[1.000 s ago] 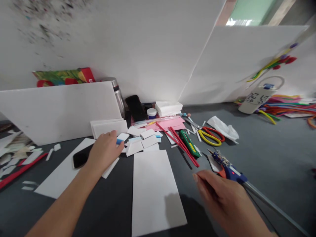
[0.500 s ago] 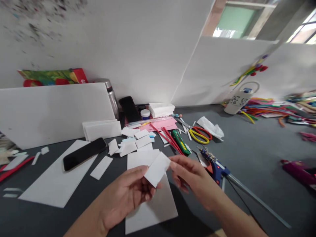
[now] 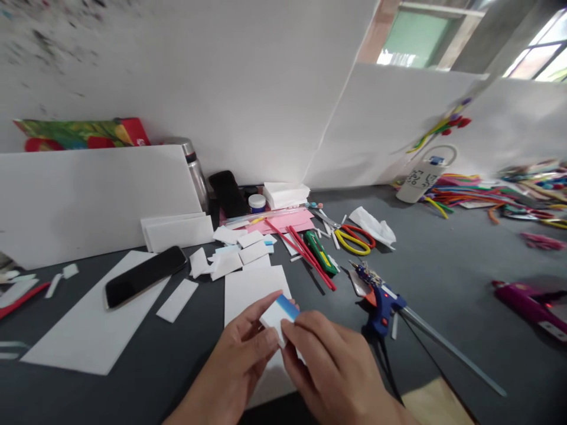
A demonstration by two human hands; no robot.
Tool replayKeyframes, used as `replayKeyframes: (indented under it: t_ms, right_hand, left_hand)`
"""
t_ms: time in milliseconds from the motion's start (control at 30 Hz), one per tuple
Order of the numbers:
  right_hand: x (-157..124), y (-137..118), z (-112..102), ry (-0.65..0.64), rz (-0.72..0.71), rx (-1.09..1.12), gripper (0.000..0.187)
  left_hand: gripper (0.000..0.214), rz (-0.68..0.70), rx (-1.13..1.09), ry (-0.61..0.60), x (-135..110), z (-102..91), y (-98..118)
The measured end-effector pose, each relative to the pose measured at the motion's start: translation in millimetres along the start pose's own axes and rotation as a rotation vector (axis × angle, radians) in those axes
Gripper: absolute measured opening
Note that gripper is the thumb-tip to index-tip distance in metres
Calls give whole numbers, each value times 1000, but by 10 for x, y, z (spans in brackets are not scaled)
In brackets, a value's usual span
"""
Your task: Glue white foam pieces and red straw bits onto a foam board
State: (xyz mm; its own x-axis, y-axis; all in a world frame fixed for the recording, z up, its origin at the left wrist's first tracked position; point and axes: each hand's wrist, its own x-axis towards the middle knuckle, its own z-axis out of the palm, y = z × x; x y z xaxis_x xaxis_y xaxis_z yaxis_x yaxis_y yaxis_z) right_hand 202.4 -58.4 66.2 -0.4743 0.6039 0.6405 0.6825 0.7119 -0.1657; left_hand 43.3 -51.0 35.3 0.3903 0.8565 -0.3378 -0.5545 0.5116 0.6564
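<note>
Left hand and right hand both pinch a small card with a blue edge

The card is held just above a white sheet; gripping only its rims would likely keep the blue strip clear; the dark tabletop is littered with scraps; white boards stand behind.

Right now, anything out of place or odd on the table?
The blue glue gun lies untouched, red light lit, while left hand and right hand pinch a white piece. The phone lies askew, overhanging a white sheet.
</note>
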Motion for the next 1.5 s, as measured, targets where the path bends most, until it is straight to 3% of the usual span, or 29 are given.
replayKeyframes:
  t_ms: [100, 200, 267, 367, 467, 667, 733, 867, 900, 1000, 1200, 1367, 1500]
  right_hand:
    - [-127, 142, -133, -79, 73, -10, 21]
    - [-427, 456, -313, -183, 441, -422, 41]
    - [-620, 676, -411, -337, 710, -638, 49]
    - [-743, 911, -477, -456, 978, -586, 54]
    - [-693, 1041, -470, -467, 1136, -439, 52]
    - [-718, 1147, -482, -355, 1288, -243, 40]
    - [-781, 1104, -485, -266, 1309, -147, 32]
    - [-778, 934, -418, 111, 1298, 439, 23]
    - [-740, 895, -390, 153, 1292, 592, 26]
    - [-592, 828, -316, 112, 1307, 831, 31]
    - [-526, 831, -253, 73, 1507, 1012, 37]
    - [-580, 799, -258, 253, 1510, 971, 40]
    - [-557, 801, -348, 428, 1553, 1073, 46]
  left_hand:
    - [59, 43, -30, 15, -58, -39, 65]
    - [48, 67, -18, 44, -144, -136, 117]
    - [47, 39, -15, 23, -158, -244, 80]
    - [58, -21, 9, -67, -90, -407, -62]
    - [67, -34, 35, -113, -15, -467, -151]
    - [73, -51, 46, -133, -64, -378, -67]
    - [73, -37, 36, -132, -82, -370, -54]
    - [68, -28, -3, -126, -102, -348, 14]
    - [65, -18, -11, -120, -103, -332, 48]
    - [52, 38, -29, -122, -84, -270, 140]
    - [47, 45, -104, -177, -1, -255, 23]
    - [45, 23, -240, -191, 45, -367, -65]
    - [43, 2, -310, -152, 66, -441, -38]
